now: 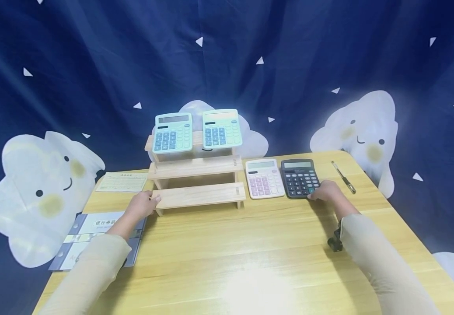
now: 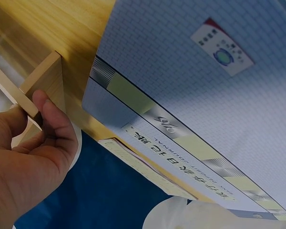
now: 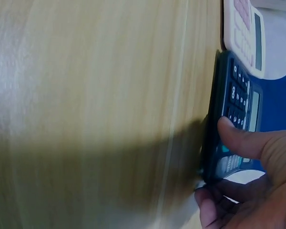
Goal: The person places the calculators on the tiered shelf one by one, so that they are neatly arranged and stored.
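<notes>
A three-tier wooden rack [image 1: 199, 197] stands on the table, two pale blue calculators [image 1: 173, 133] [image 1: 222, 128] leaning on its top tier. My left hand [image 1: 140, 204] pinches the left end of the lowest shelf [image 2: 14, 90] between thumb and fingers. Right of the rack lie a white calculator [image 1: 265, 178] with pinkish keys and a black calculator [image 1: 299, 177], side by side. My right hand [image 1: 325, 192] grips the black calculator's lower right corner, its thumb [image 3: 233, 136] on the top face and the fingers at the edge and below.
A bank deposit journal [image 1: 101, 223] lies at the table's left, with a paper slip pad [image 1: 122, 182] behind it. A pen [image 1: 343, 177] lies at the right, near the table's edge. Behind the table hangs a dark blue curtain [image 1: 227, 52] with cloud prints.
</notes>
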Demonstrator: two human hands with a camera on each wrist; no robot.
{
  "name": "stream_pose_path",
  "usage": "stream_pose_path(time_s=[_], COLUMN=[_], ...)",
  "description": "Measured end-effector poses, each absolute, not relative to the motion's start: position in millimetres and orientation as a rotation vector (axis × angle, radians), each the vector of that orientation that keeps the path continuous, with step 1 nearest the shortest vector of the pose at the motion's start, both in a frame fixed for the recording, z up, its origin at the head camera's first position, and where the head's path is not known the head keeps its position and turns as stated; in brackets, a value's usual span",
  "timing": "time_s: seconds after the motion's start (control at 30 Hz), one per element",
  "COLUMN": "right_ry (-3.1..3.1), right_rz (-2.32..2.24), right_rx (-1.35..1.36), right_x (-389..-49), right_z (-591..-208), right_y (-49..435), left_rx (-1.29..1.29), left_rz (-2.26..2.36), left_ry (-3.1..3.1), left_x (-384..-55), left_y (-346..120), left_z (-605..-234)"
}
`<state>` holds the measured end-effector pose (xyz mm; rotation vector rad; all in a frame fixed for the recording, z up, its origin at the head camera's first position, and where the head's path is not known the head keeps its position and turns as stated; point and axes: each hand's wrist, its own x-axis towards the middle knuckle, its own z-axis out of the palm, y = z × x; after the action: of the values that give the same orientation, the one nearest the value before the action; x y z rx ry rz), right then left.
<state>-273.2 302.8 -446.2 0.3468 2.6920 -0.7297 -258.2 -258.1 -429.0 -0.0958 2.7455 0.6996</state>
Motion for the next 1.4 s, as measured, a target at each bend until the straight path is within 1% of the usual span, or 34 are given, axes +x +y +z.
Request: stream_pose_path(time_s=[0.27, 0.5, 0.8, 1.0, 1.13, 1.4], right_ry=[2.644, 2.538, 1.983, 1.678, 1.523, 1.345], right_rz=[-1.079, -1.227, -1.842, -2.103, -2.215, -2.309], right_rx=[0.319, 0.316, 0.278, 0.364, 0.388, 0.273], right_x=[-272, -266, -263, -258, -257, -250], right_z=[-448, -443, -433, -421, -415, -398], right_y=[304, 308, 323, 322, 317, 299], left_rx=[-0.082, -0.075, -0.079, -0.077, -0.094, -0.036], left_rz=[0.704, 0.676, 0.672, 0.673, 0.668, 0.634], left_ry=[2.733, 2.742, 2.739, 2.740, 2.735, 2.773], left_x=[-259, -258, -259, -258, -257, -260], left_y=[-259, -258, -260, -259, -258, -258], left_z=[-430, -431, -430, -427, -426, -426])
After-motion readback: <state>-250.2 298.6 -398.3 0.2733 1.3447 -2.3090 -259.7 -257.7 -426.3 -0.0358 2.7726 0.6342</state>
